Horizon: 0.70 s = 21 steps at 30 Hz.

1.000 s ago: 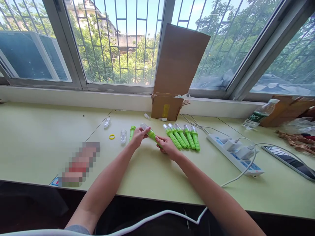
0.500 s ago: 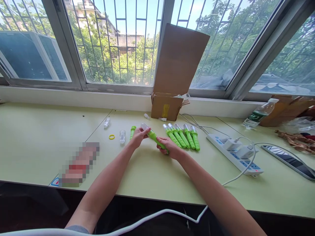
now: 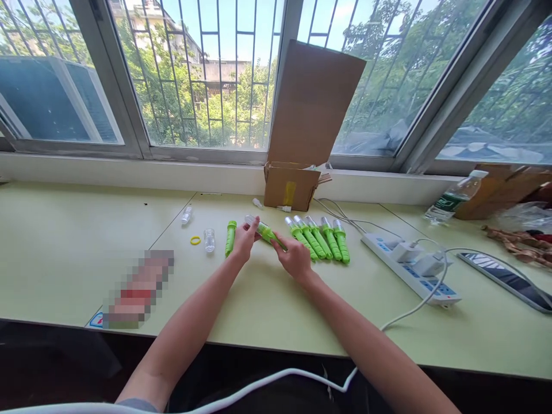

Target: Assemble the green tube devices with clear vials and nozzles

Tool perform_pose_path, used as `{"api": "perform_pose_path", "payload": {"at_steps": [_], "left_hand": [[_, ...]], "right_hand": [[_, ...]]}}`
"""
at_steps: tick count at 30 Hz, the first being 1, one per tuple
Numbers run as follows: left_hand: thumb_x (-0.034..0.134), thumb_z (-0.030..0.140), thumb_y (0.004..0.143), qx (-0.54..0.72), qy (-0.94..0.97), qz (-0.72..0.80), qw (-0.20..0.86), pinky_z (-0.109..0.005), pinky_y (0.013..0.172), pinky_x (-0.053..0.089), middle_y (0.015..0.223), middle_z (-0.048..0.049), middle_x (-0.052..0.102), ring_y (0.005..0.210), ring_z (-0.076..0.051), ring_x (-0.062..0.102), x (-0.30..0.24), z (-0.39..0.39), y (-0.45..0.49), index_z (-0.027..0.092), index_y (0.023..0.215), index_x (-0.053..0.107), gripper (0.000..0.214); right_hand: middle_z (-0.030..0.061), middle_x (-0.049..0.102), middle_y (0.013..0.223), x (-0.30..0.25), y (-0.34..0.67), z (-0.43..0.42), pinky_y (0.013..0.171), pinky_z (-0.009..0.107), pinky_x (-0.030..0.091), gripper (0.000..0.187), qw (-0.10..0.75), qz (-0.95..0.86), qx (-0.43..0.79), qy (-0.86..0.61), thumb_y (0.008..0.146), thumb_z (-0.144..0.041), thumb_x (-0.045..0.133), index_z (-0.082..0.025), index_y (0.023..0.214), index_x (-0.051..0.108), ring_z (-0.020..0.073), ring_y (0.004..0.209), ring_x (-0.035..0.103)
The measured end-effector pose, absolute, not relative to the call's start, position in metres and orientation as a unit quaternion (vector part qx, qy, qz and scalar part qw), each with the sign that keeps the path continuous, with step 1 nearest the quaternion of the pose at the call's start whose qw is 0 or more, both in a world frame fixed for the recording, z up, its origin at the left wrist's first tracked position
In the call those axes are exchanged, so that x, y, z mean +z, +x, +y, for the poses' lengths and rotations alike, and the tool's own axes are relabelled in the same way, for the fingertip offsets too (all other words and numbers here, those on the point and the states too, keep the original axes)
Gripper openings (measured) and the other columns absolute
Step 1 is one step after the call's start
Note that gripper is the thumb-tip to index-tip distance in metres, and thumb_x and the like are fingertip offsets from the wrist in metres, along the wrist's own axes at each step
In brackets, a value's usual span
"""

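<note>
Between my hands is a green light stick with a ribbed handle and a clear tip, tilted with the tip to the upper left. My left hand is closed on it near the clear tip. My right hand is wrapped round the green handle, hiding its lower end. Just left of my left hand lies a green handle with no clear tip visible. Beside that are a clear plastic cup and a yellow ring. Several similar green sticks with clear tips lie in a row right of my hands.
A small clear part lies at the back left. An open cardboard box stands by the window, with small white pieces near it. To the right are a power strip with cables, a phone and a water bottle.
My right hand has turned over the handle, its back now facing up. My left hand has shifted slightly, uncovering more of the green handle beside it. The light stick remains in both hands.
</note>
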<state>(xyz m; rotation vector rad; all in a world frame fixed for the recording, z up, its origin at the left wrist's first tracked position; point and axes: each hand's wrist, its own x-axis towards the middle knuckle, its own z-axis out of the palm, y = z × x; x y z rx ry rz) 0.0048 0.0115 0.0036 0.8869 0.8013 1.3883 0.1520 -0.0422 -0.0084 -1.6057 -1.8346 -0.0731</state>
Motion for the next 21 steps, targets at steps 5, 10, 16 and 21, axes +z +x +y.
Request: {"api": "perform_pose_path", "payload": {"at_steps": [5, 10, 16, 21], "left_hand": [[0.073, 0.047, 0.067, 0.621, 0.355, 0.362, 0.598, -0.033, 0.078, 0.055, 0.069, -0.0045, 0.066, 0.070, -0.015, 0.066, 0.006, 0.009, 0.007, 0.011, 0.082, 0.062, 0.040], [0.076, 0.041, 0.065, 0.631, 0.342, 0.351, 0.601, -0.031, 0.074, 0.054, 0.071, -0.0028, 0.064, 0.065, -0.012, 0.063, 0.003, 0.014, 0.004, 0.011, 0.083, 0.062, 0.038], [0.076, 0.042, 0.064, 0.616, 0.355, 0.351, 0.609, -0.030, 0.071, 0.054, 0.069, -0.0019, 0.062, 0.062, -0.011, 0.061, -0.001, 0.019, -0.001, 0.011, 0.076, 0.060, 0.037], [0.077, 0.044, 0.061, 0.605, 0.384, 0.342, 0.608, -0.032, 0.073, 0.055, 0.067, -0.0023, 0.062, 0.062, -0.012, 0.062, 0.001, 0.020, -0.005, 0.010, 0.072, 0.059, 0.040]], "right_hand": [[0.0082, 0.070, 0.093, -0.009, 0.156, -0.042, 0.059, 0.024, 0.035, 0.044, 0.273, -0.710, -0.114, -0.639, 0.093, -0.047, 0.041, -0.029, 0.131, 0.055, 0.0181, 0.075, 0.063], [0.0048, 0.071, 0.103, -0.014, 0.153, -0.038, 0.065, 0.025, 0.042, 0.043, 0.292, -0.724, -0.050, -0.623, 0.093, -0.047, 0.041, -0.031, 0.130, 0.056, 0.0198, 0.084, 0.065], [0.0062, 0.073, 0.098, -0.015, 0.152, -0.036, 0.065, 0.029, 0.047, 0.049, 0.316, -0.713, 0.070, -0.623, 0.090, -0.052, 0.043, -0.025, 0.128, 0.058, 0.0239, 0.080, 0.068], [0.0083, 0.067, 0.116, -0.020, 0.154, -0.030, 0.078, 0.033, 0.049, 0.050, 0.384, -0.713, 0.174, -0.561, 0.087, -0.050, 0.048, -0.020, 0.125, 0.060, 0.0260, 0.099, 0.064]]}}
